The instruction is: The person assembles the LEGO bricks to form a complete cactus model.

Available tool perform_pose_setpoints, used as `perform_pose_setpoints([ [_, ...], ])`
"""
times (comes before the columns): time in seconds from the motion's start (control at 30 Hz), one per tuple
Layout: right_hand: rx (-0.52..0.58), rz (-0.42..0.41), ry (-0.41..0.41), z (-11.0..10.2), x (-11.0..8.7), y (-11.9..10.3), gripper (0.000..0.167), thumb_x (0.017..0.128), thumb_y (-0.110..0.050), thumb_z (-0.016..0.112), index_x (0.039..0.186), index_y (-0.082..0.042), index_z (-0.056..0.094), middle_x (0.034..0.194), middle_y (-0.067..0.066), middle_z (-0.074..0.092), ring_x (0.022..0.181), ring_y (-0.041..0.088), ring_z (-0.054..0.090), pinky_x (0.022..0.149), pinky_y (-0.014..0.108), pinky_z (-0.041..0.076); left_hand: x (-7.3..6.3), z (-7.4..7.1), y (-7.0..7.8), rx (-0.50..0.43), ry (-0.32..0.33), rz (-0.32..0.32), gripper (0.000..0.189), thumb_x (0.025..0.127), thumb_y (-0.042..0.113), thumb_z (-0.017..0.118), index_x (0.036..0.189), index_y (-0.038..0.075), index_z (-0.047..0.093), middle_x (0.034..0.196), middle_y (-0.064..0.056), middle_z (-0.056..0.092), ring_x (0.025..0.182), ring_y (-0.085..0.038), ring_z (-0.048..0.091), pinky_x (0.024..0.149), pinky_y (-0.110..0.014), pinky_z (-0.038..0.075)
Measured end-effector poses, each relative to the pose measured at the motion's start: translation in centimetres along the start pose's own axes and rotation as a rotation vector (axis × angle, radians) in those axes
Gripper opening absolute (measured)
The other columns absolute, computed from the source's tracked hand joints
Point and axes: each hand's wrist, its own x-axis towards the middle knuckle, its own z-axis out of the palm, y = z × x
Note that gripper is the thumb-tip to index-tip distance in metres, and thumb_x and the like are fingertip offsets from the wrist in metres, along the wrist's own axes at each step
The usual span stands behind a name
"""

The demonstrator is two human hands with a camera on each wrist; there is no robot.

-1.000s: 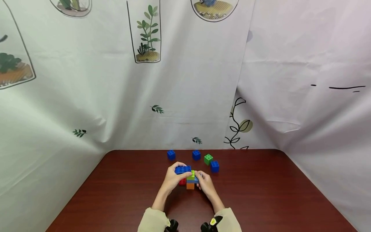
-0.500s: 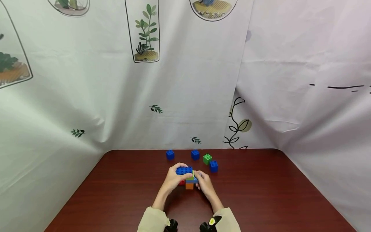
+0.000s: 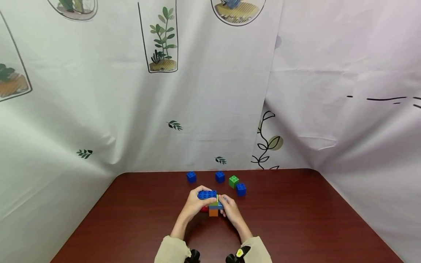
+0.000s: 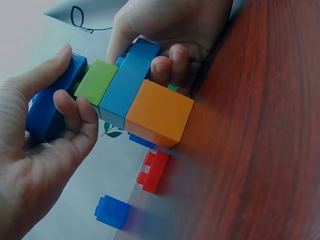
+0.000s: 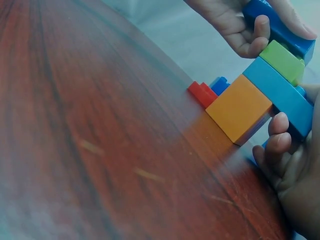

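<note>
Presently, left hand [image 3: 194, 201] grips dark blue brick [image 3: 207, 194] at top of lime-green brick [image 4: 97, 81]; right hand [image 3: 231, 210] grips light blue brick [image 4: 129, 85] beneath, stacked on orange brick [image 4: 160, 112] standing on desk [image 3: 296, 223].

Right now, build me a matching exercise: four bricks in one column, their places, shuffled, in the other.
1. orange brick
2. lime brick
3. red brick
4. long dark blue brick

A. on the table, apart from the other three
B. topmost, in the left grip
C. directly below the light blue brick
D. directly above the light blue brick

Pairs: 1-C, 2-D, 3-A, 4-B
</note>
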Motion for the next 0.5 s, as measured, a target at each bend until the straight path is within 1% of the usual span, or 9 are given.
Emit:
perform_pose_setpoints([
  [0.2,-0.007,0.005,-0.009,0.01,0.08,0.02,0.029,0.104,-0.018,0.043,0.099,0.005,0.058,0.06,0.0,0.047,0.051,0.008,0.041,0.049,0.019,0.038,0.27,-0.03,-0.01,0.004,-0.014,-0.002,0.033,0.083,0.017,0.078,0.107,-0.001,0.063,0.102,-0.017,0.066,0.083,-0.016,0.062,0.078,-0.03,0.056],
  [0.33,-0.007,0.011,-0.005,-0.02,0.13,-0.08,0.029,0.105,-0.019,0.043,0.1,0.005,0.059,0.061,0.0,0.047,0.051,0.008,0.042,0.05,0.019,0.038,0.42,-0.01,0.04,0.019,-0.015,-0.005,0.034,0.083,0.019,0.078,0.106,0.0,0.063,0.102,-0.016,0.066,0.083,-0.016,0.061,0.078,-0.03,0.055],
  [0.5,-0.011,0.017,-0.001,0.06,0.1,-0.13,0.029,0.104,-0.019,0.043,0.1,0.005,0.059,0.06,-0.001,0.047,0.051,0.008,0.042,0.05,0.019,0.038,0.33,-0.09,0.12,0.039,-0.014,-0.004,0.036,0.082,0.021,0.079,0.107,0.001,0.062,0.102,-0.017,0.066,0.081,-0.016,0.061,0.075,-0.028,0.055],
])
